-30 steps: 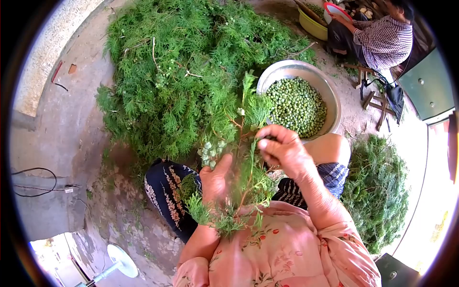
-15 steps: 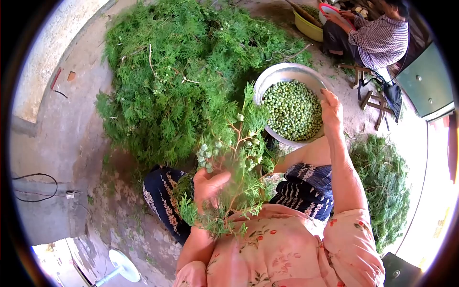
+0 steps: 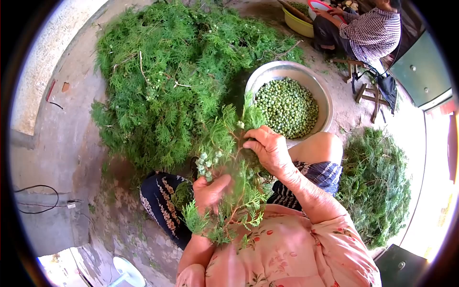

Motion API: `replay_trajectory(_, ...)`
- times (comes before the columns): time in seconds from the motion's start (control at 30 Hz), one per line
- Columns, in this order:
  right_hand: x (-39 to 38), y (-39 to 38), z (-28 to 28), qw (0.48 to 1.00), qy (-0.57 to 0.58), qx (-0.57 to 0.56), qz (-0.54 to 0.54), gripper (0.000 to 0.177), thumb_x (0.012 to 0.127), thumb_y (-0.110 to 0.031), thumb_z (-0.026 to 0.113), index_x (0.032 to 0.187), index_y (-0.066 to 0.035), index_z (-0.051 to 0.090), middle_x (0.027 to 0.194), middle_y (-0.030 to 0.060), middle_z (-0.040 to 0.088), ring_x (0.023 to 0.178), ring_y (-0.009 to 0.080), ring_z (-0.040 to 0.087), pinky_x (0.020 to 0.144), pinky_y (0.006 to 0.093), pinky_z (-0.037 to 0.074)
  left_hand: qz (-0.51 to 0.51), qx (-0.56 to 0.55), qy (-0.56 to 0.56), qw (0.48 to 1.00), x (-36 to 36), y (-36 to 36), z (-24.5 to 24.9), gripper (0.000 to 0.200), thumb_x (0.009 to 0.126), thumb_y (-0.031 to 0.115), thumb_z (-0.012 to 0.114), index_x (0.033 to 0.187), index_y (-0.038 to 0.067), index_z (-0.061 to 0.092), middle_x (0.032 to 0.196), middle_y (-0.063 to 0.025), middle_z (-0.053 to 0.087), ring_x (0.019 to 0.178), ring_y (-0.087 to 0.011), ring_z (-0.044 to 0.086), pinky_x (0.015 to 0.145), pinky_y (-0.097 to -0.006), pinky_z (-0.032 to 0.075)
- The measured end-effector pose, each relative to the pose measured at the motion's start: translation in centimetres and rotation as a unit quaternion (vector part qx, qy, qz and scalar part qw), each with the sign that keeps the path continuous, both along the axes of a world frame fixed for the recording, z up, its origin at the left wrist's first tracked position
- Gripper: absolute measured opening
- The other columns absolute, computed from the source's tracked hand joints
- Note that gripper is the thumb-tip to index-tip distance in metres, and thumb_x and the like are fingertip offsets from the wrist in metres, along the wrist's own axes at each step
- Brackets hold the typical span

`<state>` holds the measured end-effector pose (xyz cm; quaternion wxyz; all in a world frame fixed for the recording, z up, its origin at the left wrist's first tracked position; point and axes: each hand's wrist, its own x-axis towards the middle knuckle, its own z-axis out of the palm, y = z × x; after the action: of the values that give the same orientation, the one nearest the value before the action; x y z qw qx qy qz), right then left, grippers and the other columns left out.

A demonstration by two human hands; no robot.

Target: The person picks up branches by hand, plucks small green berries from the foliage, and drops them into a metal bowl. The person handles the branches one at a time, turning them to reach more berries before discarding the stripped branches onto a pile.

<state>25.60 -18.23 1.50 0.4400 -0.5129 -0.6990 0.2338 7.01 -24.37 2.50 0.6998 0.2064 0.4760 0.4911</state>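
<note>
A leafy green cypress branch (image 3: 246, 174) with reddish stems lies across my lap. My left hand (image 3: 209, 192) is closed around it from the left, below a cluster of pale green cones (image 3: 204, 165). From the other side, my right hand (image 3: 268, 147) reaches to the branch's upper stem, thumb and fingers pinched together. Whatever is between those fingertips is hidden. Just beyond my right hand, a metal basin (image 3: 326, 103) holds a heap of small round green cones (image 3: 287, 107).
A large pile of cut branches (image 3: 158, 91) spreads ahead and left. Another pile (image 3: 375, 186) lies on the right. Farther back, a seated person (image 3: 370, 36) handles a red-rimmed bowl (image 3: 319, 5) beside a yellow basin (image 3: 297, 24). A wooden stool (image 3: 370, 98) stands right.
My right hand has left the basin's rim and come left and down to the branch, its fingers now pinched. My left hand still holds the branch in nearly the same place.
</note>
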Motion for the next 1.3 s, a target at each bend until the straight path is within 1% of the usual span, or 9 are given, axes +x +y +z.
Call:
replay_trajectory(0.13, 0.2, 0.1, 1.8, 0.919, 0.264, -0.282, -0.082, 0.017, 0.085, -0.022, 0.060, 0.089, -0.006, 0.059, 0.063, 0.0011, 0.052, 0.058, 0.0136, 0.051, 0.054, 0.0257, 0.041, -0.029, 0.039, 0.037, 0.998, -0.2, -0.2, 0.0, 0.011, 0.077, 0.002, 0.067, 0.088, 0.002, 0.064, 0.071, -0.0150, 0.063, 0.052, -0.0165, 0.058, 0.040, -0.0266, 0.045)
replay_trajectory(0.3, 1.9, 1.3, 2.9, 0.838, 0.482, -0.254, -0.030, 0.008, 0.090, -0.011, 0.049, 0.089, -0.004, 0.054, 0.067, -0.0007, 0.051, 0.058, 0.0057, 0.046, 0.047, 0.0177, 0.034, -0.032, 0.052, 0.027, 0.998, -0.9, -0.8, -0.4, 0.009, 0.078, 0.000, 0.065, 0.087, 0.001, 0.064, 0.072, -0.0152, 0.064, 0.053, -0.0162, 0.058, 0.041, -0.0267, 0.045)
replay_trajectory(0.4, 2.1, 1.6, 2.7, 0.917, 0.295, -0.269, 0.005, 0.017, 0.088, -0.011, 0.051, 0.103, -0.007, 0.057, 0.077, 0.0006, 0.053, 0.064, 0.0060, 0.048, 0.051, 0.0191, 0.038, -0.052, 0.076, 0.053, 0.994, -0.5, -0.8, -0.4, 0.009, 0.078, -0.003, 0.062, 0.086, 0.001, 0.064, 0.070, -0.0137, 0.064, 0.052, -0.0155, 0.058, 0.043, -0.0256, 0.045)
replay_trajectory(0.53, -0.1, 1.7, 1.8, 0.999, -0.039, -0.036, 0.001, 0.028, 0.077, -0.018, 0.066, 0.101, -0.005, 0.060, 0.077, 0.0156, 0.059, 0.075, 0.0295, 0.058, 0.066, 0.0352, 0.046, -0.039, 0.051, 0.070, 0.995, 0.3, -1.2, 1.1, 0.008, 0.078, -0.005, 0.061, 0.084, -0.001, 0.063, 0.067, -0.0110, 0.063, 0.050, -0.0134, 0.055, 0.045, -0.0232, 0.042)
replay_trajectory(0.73, -0.1, 2.6, -0.3, 0.990, 0.055, -0.073, -0.103, 0.020, 0.081, -0.020, 0.061, 0.093, -0.004, 0.061, 0.086, 0.0171, 0.061, 0.069, 0.0310, 0.058, 0.065, 0.0377, 0.047, -0.010, 0.027, -0.017, 0.999, -0.4, -1.5, -0.8, 0.008, 0.077, -0.006, 0.060, 0.083, -0.001, 0.063, 0.068, -0.0121, 0.062, 0.051, -0.0153, 0.054, 0.044, -0.0256, 0.042)
replay_trajectory(0.9, 5.2, 5.2, -0.4, 0.909, 0.346, -0.215, -0.093, 0.015, 0.090, -0.018, 0.052, 0.094, -0.004, 0.056, 0.063, -0.0008, 0.050, 0.054, 0.0070, 0.045, 0.047, 0.0208, 0.035, -0.033, 0.050, 0.012, 0.998, -1.5, -1.7, 0.0, 0.015, 0.073, -0.005, 0.067, 0.087, 0.001, 0.064, 0.080, -0.0104, 0.066, 0.068, -0.0159, 0.064, 0.061, -0.0287, 0.053)
replay_trajectory(1.03, 9.8, 7.1, -1.1, 0.940, 0.265, -0.183, -0.116, 0.022, 0.079, -0.002, 0.050, 0.097, -0.002, 0.062, 0.099, 0.0086, 0.060, 0.095, 0.0174, 0.055, 0.090, 0.0281, 0.039, 0.030, 0.005, 0.012, 0.999, -0.9, -1.4, 0.6, 0.016, 0.073, -0.002, 0.068, 0.089, 0.000, 0.065, 0.081, -0.0080, 0.067, 0.066, -0.0150, 0.063, 0.060, -0.0277, 0.052)
replay_trajectory(1.13, 13.1, 7.7, -2.1, 0.978, 0.058, -0.110, -0.170, 0.041, 0.070, 0.000, 0.046, 0.108, -0.003, 0.062, 0.133, 0.0198, 0.040, 0.125, 0.0280, 0.037, 0.102, 0.0327, 0.027, 0.050, -0.014, 0.033, 0.998, -0.2, -1.1, 1.9, 0.010, 0.074, -0.002, 0.067, 0.084, 0.000, 0.065, 0.076, -0.0078, 0.065, 0.061, -0.0131, 0.061, 0.054, -0.0247, 0.049)
replay_trajectory(1.3, 11.7, 6.5, -1.3, 0.969, 0.148, -0.092, -0.175, 0.022, 0.077, -0.008, 0.061, 0.099, -0.005, 0.065, 0.102, 0.0118, 0.061, 0.095, 0.0243, 0.057, 0.084, 0.0305, 0.044, 0.065, -0.029, 0.052, 0.996, 0.0, -0.9, 1.3, 0.012, 0.075, -0.001, 0.066, 0.087, -0.001, 0.064, 0.077, -0.0079, 0.065, 0.062, -0.0134, 0.061, 0.056, -0.0257, 0.050)
